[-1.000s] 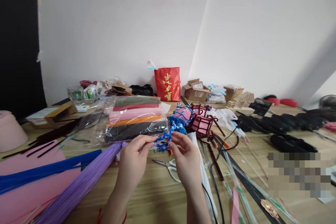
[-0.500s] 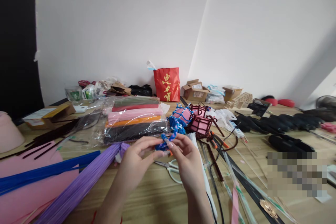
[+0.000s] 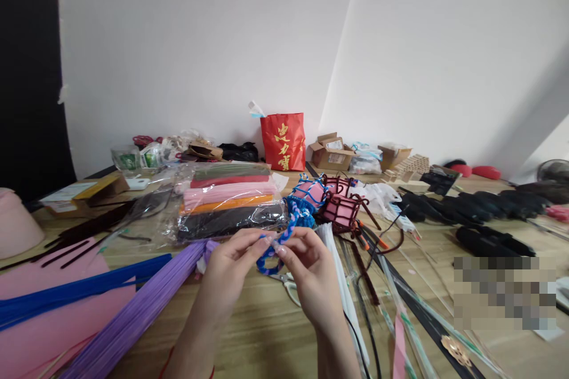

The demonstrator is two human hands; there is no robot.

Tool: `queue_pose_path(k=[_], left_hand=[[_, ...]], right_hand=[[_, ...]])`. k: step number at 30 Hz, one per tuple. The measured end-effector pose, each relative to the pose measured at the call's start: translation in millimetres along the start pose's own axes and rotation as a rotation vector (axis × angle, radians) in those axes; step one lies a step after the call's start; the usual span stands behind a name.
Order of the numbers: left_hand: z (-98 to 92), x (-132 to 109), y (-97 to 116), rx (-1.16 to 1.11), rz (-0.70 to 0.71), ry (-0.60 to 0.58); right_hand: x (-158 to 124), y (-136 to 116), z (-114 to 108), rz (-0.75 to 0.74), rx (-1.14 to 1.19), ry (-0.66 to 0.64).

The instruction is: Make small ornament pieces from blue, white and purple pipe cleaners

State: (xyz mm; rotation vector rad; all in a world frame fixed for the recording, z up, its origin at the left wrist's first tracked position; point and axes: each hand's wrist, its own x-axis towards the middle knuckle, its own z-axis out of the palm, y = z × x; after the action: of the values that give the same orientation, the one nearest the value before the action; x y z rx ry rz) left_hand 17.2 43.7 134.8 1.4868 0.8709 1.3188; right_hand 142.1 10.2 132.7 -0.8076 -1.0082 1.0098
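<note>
A twisted blue and light-purple pipe cleaner (image 3: 268, 270) is bent into a small loop, with one end sticking up. My left hand (image 3: 235, 257) pinches it on one side between thumb and forefinger. On the other side my right hand (image 3: 311, 263) pinches it close by, so the fingertips of both hands nearly meet. White-handled scissors (image 3: 291, 291) lie on the table beneath, partly covered by my right hand. Just beyond the hands stand pink lantern-like pieces with a blue frame (image 3: 309, 194) and a dark red frame (image 3: 341, 210).
Bagged pipe cleaners (image 3: 229, 195) in several colours lie behind my left hand. Purple stems (image 3: 146, 308) and blue stems (image 3: 89, 290) spread at the left. A red bag (image 3: 284, 139) stands by the wall. Strips and a black band (image 3: 418, 308) cover the right side.
The pipe cleaner has been turned so its loop now hangs below my fingers. My fingertips have come closer together on it.
</note>
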Motion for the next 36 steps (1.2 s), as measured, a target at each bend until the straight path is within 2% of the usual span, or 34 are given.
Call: queue_pose_path(k=[6,11,16,21,25,27,29,31,36], left_hand=[[-8.0,-3,7,-0.206,-0.07,-0.054],[-11.4,-4,5,-0.096,-0.009,-0.036],[-13.1,-3,1,-0.003,0.016,-0.04],[-11.7,-3,4,0.238,0.153,0.12],[-7.7,-4,0,0.474,0.358,0.233],[-5.3,-4,-3,0.538,0.466,0.219],[-3.4,-4,-4,0.569,0.557,0.153],[-2.6,-3,-4,0.568,0.591,0.093],[-3.8,-1,-3,0.428,0.438,0.071]], right_hand=[[-7,-11,5,0.072,0.041,-0.108],[-9,-14,4,0.108,0.056,-0.168],[-7,-12,1,0.095,0.031,-0.156],[-2,-2,3,0.064,0.018,-0.146],[3,10,7,0.099,0.037,-0.046],[6,13,6,0.096,0.049,-0.016],[8,14,4,0.072,0.061,0.005],[10,14,0,0.04,0.07,0.012],[12,13,-5,-0.031,0.085,0.014]])
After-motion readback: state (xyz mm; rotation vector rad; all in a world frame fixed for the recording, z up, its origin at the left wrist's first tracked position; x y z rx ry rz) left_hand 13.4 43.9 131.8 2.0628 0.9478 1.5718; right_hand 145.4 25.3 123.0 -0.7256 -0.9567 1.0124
